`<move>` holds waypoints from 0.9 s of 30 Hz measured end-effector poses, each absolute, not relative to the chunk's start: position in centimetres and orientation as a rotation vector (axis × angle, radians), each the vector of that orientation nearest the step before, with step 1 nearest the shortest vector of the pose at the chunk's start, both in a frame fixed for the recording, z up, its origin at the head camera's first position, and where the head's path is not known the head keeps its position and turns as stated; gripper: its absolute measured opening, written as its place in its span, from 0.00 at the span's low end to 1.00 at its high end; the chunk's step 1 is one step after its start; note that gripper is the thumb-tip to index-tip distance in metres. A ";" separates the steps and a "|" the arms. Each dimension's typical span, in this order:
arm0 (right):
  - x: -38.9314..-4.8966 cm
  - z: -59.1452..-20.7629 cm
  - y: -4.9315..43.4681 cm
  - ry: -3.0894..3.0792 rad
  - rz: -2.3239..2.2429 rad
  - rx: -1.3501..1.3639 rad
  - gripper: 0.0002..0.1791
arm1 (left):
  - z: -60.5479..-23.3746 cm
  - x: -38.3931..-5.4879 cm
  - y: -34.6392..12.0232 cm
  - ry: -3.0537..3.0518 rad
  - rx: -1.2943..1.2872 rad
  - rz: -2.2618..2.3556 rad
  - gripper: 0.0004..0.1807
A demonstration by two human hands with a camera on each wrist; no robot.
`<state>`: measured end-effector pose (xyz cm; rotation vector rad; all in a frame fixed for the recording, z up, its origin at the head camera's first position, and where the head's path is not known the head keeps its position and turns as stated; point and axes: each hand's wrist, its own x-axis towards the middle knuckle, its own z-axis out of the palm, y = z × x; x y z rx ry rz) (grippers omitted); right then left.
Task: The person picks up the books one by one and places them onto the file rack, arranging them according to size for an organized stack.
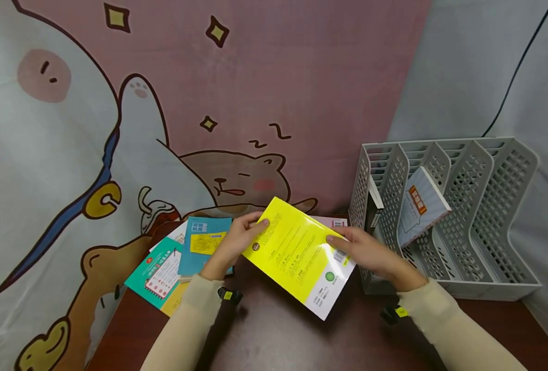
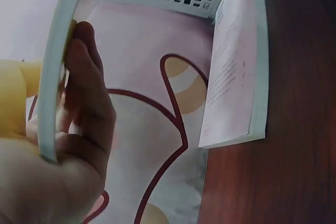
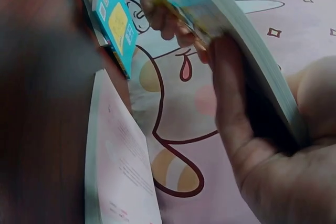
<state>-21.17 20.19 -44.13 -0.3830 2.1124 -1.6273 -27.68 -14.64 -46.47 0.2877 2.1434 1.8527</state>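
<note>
A yellow book [image 1: 292, 247] with a white strip along its lower right edge is held tilted above the table, its printed cover towards the head camera. At the upper left edge my left hand [image 1: 239, 239] grips it, thumb on the cover and fingers behind. My right hand [image 1: 371, 255] holds the opposite edge the same way, thumb near the barcode. In the left wrist view the book's pale page edge [image 2: 50, 77] stands in the left palm. Under the held book lies a pink book [image 2: 231, 72], mostly hidden in the head view.
Left on the brown table [image 1: 274, 335] lie a blue book [image 1: 204, 242], a teal book [image 1: 155, 270] and other partly covered ones. A grey slotted file rack [image 1: 482, 211] stands at the right, with a white book [image 1: 422, 206] leaning inside and a thin dark one [image 1: 374, 203] in the left slot.
</note>
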 end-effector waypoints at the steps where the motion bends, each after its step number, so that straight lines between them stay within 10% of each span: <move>1: -21.0 -44.1 20.1 2.141 -1.638 -0.387 0.25 | -46.5 -27.9 -14.8 2.132 0.256 1.894 0.24; 27: -17.9 -46.1 14.1 2.338 -2.123 -0.030 0.23 | -44.7 -23.6 -8.3 1.978 0.111 2.240 0.26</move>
